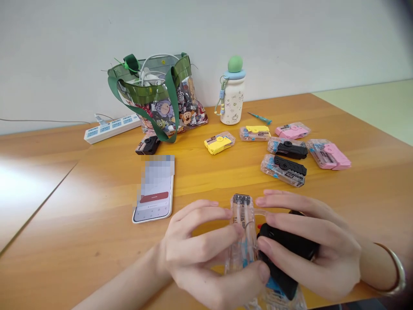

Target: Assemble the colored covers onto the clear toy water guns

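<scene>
The bare left hand (196, 252) comes in from the lower left, its slim bare forearm (122, 282) slanting up to the wrist, with the curled fingers (206, 234) pressing inward and the thumb (245, 271) stretched low across the front. The bare right hand (314, 245) reaches in from the right, knuckles raised, with the long, slightly spread fingers (290, 232) pointing left. Both hands work close together, fingertips nearly meeting, near the front of the honey-coloured wooden table (80, 241)

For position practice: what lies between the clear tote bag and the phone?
A black item in clear packaging, in the head view.
</scene>
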Demonstrator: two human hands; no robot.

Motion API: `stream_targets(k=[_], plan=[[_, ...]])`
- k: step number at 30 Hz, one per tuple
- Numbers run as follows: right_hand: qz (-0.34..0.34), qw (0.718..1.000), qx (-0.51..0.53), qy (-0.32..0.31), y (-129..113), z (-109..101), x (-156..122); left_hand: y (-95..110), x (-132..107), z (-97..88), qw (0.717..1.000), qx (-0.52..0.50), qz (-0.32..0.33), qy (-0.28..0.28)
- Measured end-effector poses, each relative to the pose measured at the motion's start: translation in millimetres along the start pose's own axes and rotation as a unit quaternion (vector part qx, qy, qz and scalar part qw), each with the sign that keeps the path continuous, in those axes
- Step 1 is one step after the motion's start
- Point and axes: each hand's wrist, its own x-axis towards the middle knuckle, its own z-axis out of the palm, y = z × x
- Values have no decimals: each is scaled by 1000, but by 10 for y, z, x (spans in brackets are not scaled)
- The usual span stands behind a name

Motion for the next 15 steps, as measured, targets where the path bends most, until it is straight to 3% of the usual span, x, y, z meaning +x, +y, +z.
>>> stream_targets(k=[4,6,8,10,13,15], plan=[[-4,996,77,36,16,72,-26,-22,113,-76,995,-68,-16,-66],[-13,996,84,-16,82,86,-11,-50,99,-61,990,-102,-30,-88],[-42,992,92,-72,169,92,-4,-74,49,-13,983,-151,-67,-73],[-43,987,122,-99,247,106,-19,-81,-3,46,960,-210,-173,-67],[56,980,155,-111,303,150,-57,-59,-30,108,901,-266,-336,-66],[111,968,189,-119,303,175,-62,-40,-18,125,857,-304,-410,-77]])
